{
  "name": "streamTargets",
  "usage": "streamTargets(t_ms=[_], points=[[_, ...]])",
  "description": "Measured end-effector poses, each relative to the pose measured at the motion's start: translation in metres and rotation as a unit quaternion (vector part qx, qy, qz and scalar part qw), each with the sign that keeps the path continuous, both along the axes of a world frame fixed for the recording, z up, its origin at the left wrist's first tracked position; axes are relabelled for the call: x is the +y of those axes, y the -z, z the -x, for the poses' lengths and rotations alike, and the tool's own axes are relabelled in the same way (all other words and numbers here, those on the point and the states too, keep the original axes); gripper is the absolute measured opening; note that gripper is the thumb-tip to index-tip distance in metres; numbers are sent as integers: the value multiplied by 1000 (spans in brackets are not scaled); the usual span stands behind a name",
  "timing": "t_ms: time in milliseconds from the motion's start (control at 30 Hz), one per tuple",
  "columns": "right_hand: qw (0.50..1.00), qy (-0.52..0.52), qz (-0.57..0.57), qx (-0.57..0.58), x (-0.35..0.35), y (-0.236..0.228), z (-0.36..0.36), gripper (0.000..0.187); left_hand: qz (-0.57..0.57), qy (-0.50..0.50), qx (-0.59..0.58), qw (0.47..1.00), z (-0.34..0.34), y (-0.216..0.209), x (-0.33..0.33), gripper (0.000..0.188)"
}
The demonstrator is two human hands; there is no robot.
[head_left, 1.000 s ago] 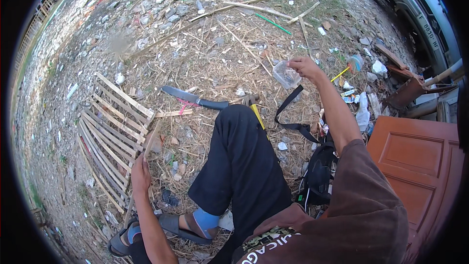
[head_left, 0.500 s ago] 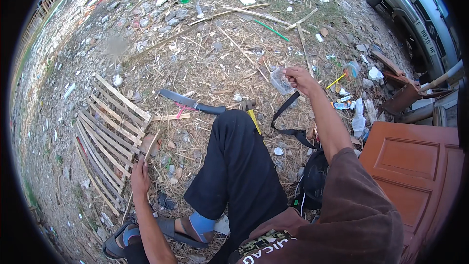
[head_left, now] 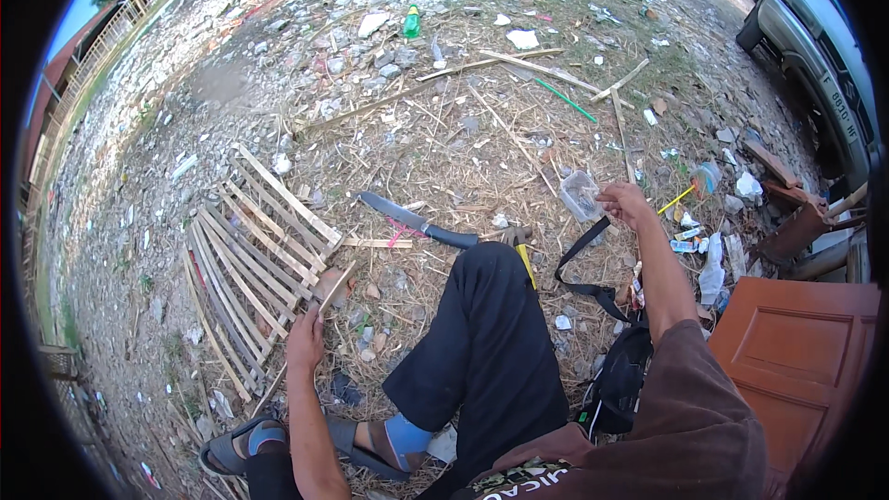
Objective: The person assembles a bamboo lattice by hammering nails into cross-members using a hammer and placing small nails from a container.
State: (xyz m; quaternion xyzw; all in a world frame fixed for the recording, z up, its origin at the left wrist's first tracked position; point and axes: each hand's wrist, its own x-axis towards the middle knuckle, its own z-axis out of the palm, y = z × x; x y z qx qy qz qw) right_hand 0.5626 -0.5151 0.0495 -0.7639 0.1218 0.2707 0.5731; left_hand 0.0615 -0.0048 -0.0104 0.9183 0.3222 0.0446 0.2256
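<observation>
My left hand is closed around a thin wooden strip that lies over the near right side of a fan-shaped frame of wooden slats on the ground. Further right, my right hand has its fingers pinched together at the right rim of a small clear plastic container. Whatever is between those fingertips is too small to make out. Between the hands lie a machete with a black handle and a hammer with a yellow handle, beside my bent knee.
A black bag with a strap rests by my right side. A brown wooden panel is at the lower right, and a parked vehicle stands beyond. Loose wooden strips, a green bottle and rubble litter the ground.
The view has tilted and turned left, so the scene sits further right and lower. My right fingertips have drawn slightly to the container's right edge. My left hand keeps its hold on the strip.
</observation>
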Motion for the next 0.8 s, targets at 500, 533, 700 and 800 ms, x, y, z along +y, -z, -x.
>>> streamTargets(t_ms=[500, 533, 700, 800], points=[[974, -154, -110, -122, 142, -56, 85, 24, -137, 2, 2, 991, 7, 11, -20, 42], [968, -176, -124, -130, 155, -61, 101, 24, -140, 8, -13, 990, 8, 13, -18, 42], [951, -216, -185, -121, 217, -49, 165, 23, -138, 12, -3, 990, 10, 9, -11, 46], [947, -226, -181, -139, 234, -37, 185, 24, -118, 15, 41, 992, -1, 0, -18, 48]])
